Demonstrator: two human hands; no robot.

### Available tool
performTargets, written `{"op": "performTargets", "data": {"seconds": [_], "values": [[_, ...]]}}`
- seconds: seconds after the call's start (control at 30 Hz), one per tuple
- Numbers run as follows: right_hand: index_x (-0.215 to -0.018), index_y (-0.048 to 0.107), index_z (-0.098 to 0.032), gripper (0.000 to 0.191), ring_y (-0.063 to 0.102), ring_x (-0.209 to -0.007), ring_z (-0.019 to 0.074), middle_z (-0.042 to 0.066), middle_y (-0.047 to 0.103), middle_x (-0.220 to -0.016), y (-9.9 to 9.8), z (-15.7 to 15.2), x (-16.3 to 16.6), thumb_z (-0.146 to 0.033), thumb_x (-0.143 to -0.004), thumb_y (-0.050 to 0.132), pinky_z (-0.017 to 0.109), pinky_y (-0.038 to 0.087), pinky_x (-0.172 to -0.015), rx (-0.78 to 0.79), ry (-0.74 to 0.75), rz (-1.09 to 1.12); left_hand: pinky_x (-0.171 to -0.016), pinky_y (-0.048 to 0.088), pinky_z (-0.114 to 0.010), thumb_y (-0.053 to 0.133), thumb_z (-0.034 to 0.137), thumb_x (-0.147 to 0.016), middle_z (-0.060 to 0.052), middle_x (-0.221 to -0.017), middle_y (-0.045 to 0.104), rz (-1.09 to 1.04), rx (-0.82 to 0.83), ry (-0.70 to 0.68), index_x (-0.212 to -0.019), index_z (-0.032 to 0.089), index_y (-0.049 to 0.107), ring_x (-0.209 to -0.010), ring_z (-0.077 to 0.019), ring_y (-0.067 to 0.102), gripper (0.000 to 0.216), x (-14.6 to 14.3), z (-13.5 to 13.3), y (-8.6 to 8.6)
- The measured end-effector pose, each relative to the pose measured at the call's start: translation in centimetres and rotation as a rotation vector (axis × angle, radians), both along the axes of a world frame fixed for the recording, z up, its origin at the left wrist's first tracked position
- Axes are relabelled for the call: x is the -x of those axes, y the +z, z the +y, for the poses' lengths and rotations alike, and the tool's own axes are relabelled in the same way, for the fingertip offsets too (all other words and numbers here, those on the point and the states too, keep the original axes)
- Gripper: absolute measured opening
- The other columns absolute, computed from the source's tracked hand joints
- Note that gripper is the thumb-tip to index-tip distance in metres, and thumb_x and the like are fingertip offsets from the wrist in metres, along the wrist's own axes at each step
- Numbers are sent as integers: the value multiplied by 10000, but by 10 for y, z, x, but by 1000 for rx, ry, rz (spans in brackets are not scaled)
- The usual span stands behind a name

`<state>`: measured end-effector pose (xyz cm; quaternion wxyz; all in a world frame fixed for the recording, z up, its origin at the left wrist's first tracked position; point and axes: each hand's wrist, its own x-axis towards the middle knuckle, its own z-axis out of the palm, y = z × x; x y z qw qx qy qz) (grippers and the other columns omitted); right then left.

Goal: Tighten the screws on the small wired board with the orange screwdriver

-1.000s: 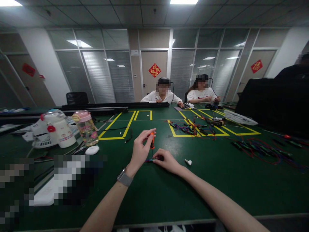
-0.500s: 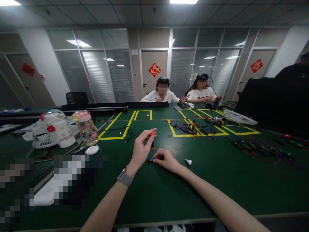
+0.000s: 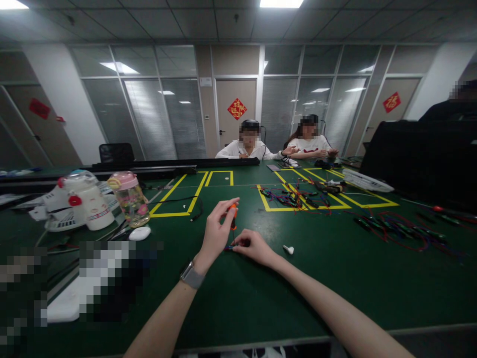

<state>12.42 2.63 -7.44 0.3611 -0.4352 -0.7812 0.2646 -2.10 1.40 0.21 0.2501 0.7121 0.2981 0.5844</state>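
My left hand (image 3: 217, 228), with a grey-strapped watch on its wrist, is closed around the orange and black handle of a screwdriver (image 3: 234, 222). The screwdriver stands upright, its thin shaft pointing down at a small circuit board (image 3: 228, 247) on the green table. My right hand (image 3: 253, 246) rests on the table just right of the shaft, thumb and fingers pinched at the board's edge. Fingers hide most of the board, and I cannot make out the screwdriver's tip. A white earbud (image 3: 288, 249) lies to the right of my right hand.
Boards with red and blue wires (image 3: 285, 196) lie inside yellow tape outlines; more wired boards (image 3: 402, 228) lie at right. On the left stand a white bottle (image 3: 95, 204) and a pink-lidded bottle (image 3: 130, 199), near a white case (image 3: 139, 233). Two people sit across the table (image 3: 261, 303).
The whole view has shifted slightly left. My hands keep the same hold on the screwdriver and board. Across the table, one person's outstretched hand has turned a little.
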Motion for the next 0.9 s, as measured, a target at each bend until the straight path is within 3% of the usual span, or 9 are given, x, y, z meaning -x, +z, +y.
{"op": "performTargets", "data": {"seconds": [0.13,0.37,0.6,0.9], "values": [[-810,745,-164,111,522,-653,115,6,560,-714,0,1,0,-147,-702,725,223,409,-612,4,1,-1,-825,505,-300,480,275,-910,-62,-1080,618,23,-13,1,-1160,218,607,-970,-175,608,287,0,-1,1],[-809,734,-162,130,534,-658,116,10,580,-745,-3,1,0,-148,-680,737,226,426,-611,19,-12,6,-754,498,-276,581,294,-853,-39,-941,597,50,-70,128,-1036,227,659,-871,-159,585,211,0,0,-2],[-807,713,-136,119,557,-681,122,21,616,-770,-5,4,-5,-144,-688,714,234,452,-637,66,18,53,-856,488,-290,445,280,-927,-61,-1111,616,-3,4,11,-1157,225,613,-971,-157,613,290,1,0,0],[-797,722,-140,105,577,-683,124,22,638,-774,-4,6,-8,-159,-693,723,234,458,-642,127,49,95,-744,495,-253,550,282,-871,-40,-949,610,31,-43,101,-1066,222,658,-874,-152,595,231,0,0,0]]}}
